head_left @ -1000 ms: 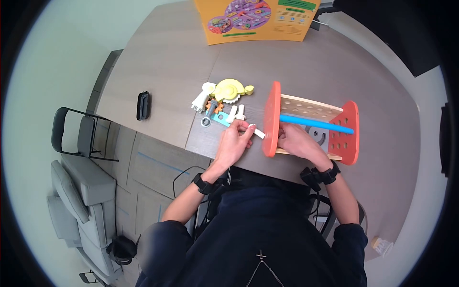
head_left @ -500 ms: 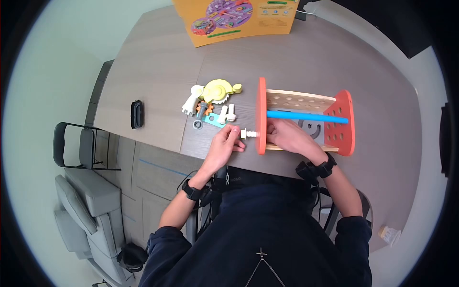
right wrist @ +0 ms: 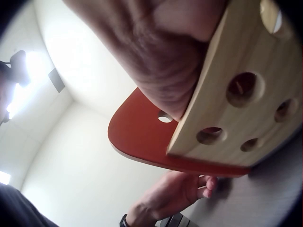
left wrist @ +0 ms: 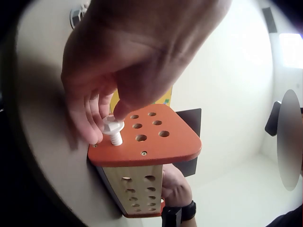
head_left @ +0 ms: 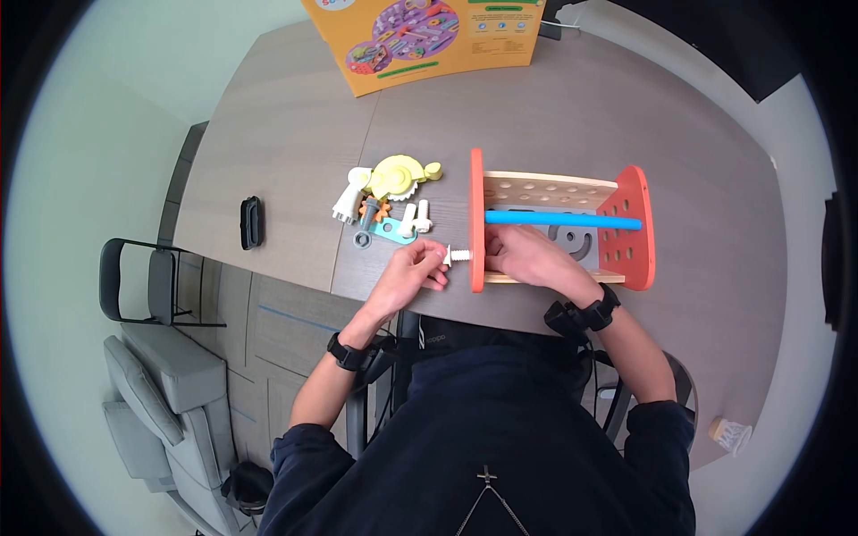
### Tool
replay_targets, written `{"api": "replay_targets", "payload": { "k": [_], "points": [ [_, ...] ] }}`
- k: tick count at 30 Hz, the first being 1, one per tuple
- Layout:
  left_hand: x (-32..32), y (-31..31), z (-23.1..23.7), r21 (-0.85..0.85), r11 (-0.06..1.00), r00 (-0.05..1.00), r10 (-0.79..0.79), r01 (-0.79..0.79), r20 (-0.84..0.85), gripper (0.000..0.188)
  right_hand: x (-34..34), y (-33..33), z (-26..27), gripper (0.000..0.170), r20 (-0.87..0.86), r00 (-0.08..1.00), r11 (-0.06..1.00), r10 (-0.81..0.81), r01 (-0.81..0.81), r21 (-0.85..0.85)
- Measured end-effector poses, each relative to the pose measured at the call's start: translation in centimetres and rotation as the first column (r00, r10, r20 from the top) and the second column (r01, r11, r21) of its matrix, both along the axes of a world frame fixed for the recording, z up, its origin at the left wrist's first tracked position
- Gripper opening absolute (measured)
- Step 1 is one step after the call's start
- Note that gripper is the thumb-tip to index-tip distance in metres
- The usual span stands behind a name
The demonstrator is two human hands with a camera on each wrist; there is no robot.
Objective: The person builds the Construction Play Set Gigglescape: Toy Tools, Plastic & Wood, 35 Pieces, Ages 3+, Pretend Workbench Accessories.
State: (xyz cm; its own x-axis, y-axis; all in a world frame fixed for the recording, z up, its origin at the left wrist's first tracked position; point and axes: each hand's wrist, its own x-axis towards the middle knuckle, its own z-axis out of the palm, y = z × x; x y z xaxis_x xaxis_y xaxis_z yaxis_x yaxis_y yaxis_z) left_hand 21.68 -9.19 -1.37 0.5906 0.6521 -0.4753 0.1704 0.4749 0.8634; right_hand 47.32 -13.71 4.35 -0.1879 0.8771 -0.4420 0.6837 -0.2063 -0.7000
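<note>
A white bolt (head_left: 460,255) sticks out sideways from the left red panel (head_left: 476,214) of a toy frame, its threaded end at the panel. Thumb and fingers of my left hand (head_left: 402,279) are at the bolt's head; in the left wrist view the thumb touches the head (left wrist: 113,125) and the fingers curl around its other side. My right hand (head_left: 529,257) reaches inside the frame, behind the same panel, below a blue rod (head_left: 563,219). Its fingertips are hidden, and the right wrist view shows only the palm side (right wrist: 161,61) against the perforated wooden board (right wrist: 213,109).
Left of the frame lie two white bolts (head_left: 423,217), a turquoise strip (head_left: 393,232), an orange gear (head_left: 379,209), a grey bolt (head_left: 368,214), a grey nut (head_left: 362,239) and yellow-green parts (head_left: 393,177). A yellow box (head_left: 438,45) stands behind; a black case (head_left: 252,223) is far left.
The white bolt has gone from slanted to level at the panel. My left fingers came off its head and are at it again. My right hand remains inside the frame.
</note>
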Motion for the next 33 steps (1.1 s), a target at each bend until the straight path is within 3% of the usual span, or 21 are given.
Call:
{"api": "replay_targets", "payload": {
  "k": [10, 13, 16, 19, 22, 25, 28, 31, 33],
  "points": [
    [-0.1, -0.2, -0.1, 0.245, 0.969, 0.983, -0.061, 0.017, 0.172, 0.019, -0.1, -0.3, 0.3, 0.036, -0.007, 1.000, 0.999, -0.030, 0.030, 0.012],
    [0.2, -0.6, 0.7, 0.033, 0.992, 0.983, 0.115, -0.121, 0.142, 0.020, -0.1, -0.3, 0.4, 0.036, -0.023, 0.999, 0.999, -0.046, 0.047, 0.016],
    [0.1, -0.4, 0.8, 0.030, 0.999, 0.999, 0.042, -0.043, 0.024, 0.021, -0.2, -0.3, 0.3, 0.035, -0.012, 0.999, 0.999, -0.044, 0.044, 0.014],
    [-0.1, 0.1, 0.1, -0.070, 0.997, 1.000, -0.013, 0.015, 0.025, 0.019, -0.1, -0.3, 0.0, 0.037, -0.038, 0.998, 0.999, -0.049, 0.049, 0.023],
    [-0.1, -0.1, 0.2, 0.070, 0.997, 0.999, -0.017, 0.013, 0.050, 0.020, -0.1, -0.3, 0.4, 0.037, -0.027, 0.999, 0.999, -0.044, 0.045, 0.022],
    [-0.3, -0.4, -0.2, 0.352, 0.935, 0.997, -0.072, 0.053, 0.039, 0.023, -0.2, -0.3, 0.7, 0.038, -0.023, 0.999, 0.999, -0.046, 0.046, 0.021],
    [-0.2, -0.6, 0.0, 0.338, 0.940, 0.996, -0.071, 0.051, 0.048, 0.023, -0.1, -0.3, 0.1, 0.038, -0.044, 0.998, 0.998, -0.049, 0.050, 0.034],
    [0.5, -0.9, 1.1, 0.152, 0.984, 0.992, 0.075, -0.089, 0.097, 0.021, 0.1, -0.4, -0.3, 0.038, -0.041, 0.998, 0.998, -0.049, 0.050, 0.037],
    [0.3, -0.5, 0.9, 0.086, 0.996, 0.999, 0.022, -0.024, 0.025, 0.020, 0.0, -0.4, 0.0, 0.038, -0.015, 0.999, 0.998, -0.052, 0.052, 0.029]
  ]
}}
